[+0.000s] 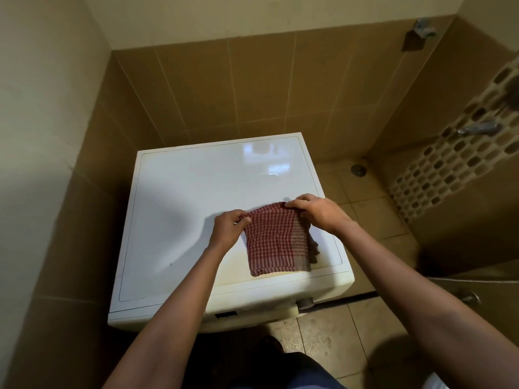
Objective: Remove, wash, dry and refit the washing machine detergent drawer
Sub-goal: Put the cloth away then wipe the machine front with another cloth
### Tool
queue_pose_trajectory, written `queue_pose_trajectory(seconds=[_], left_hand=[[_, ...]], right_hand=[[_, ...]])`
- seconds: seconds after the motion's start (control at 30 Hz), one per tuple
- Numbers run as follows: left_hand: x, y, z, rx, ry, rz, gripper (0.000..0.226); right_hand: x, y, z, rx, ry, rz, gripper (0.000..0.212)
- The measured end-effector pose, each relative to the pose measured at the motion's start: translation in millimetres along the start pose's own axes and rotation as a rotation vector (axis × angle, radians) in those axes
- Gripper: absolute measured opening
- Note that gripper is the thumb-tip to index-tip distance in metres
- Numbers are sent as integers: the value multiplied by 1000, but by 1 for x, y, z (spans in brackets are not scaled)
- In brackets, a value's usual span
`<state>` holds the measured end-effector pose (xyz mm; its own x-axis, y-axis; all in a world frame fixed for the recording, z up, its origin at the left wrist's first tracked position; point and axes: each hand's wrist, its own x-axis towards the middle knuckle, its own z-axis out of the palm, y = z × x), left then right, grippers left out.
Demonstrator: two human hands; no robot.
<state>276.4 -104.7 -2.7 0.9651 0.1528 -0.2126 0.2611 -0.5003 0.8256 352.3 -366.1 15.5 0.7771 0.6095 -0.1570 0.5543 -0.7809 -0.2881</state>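
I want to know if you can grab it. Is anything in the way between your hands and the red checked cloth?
Nothing visible is in the way. The left hand and right hand each pinch the far edge of the red checked cloth, which lies on the washing machine's top.

A round floor drain (358,169) is sitting in the corner of the tiled floor (373,217). Right of the drain, a mosaic strip (438,175) is running up the wall, carrying a metal tap (478,128). Well above the drain, another metal fitting (424,28) is jutting from brown wall tiles (252,88).
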Motion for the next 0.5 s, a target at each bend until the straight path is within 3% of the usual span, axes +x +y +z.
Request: queue_pose_trajectory(seconds=[0.13, 0.27, 0.4, 0.5], left_hand=[[-2, -2, -4, 19, -6, 43, 18], [-1, 2, -13, -22, 5, 64, 10], [4, 16, -31, -41, 28, 131, 3], [10, 30, -46, -38, 65, 207, 4]], right_hand=[[7, 1, -1, -121, -27, -30, 32], [7, 8, -11, 0, 57, 19, 13], [7, 10, -32, 192, 118, -59, 10], [9, 8, -48, 200, 198, -148, 13]])
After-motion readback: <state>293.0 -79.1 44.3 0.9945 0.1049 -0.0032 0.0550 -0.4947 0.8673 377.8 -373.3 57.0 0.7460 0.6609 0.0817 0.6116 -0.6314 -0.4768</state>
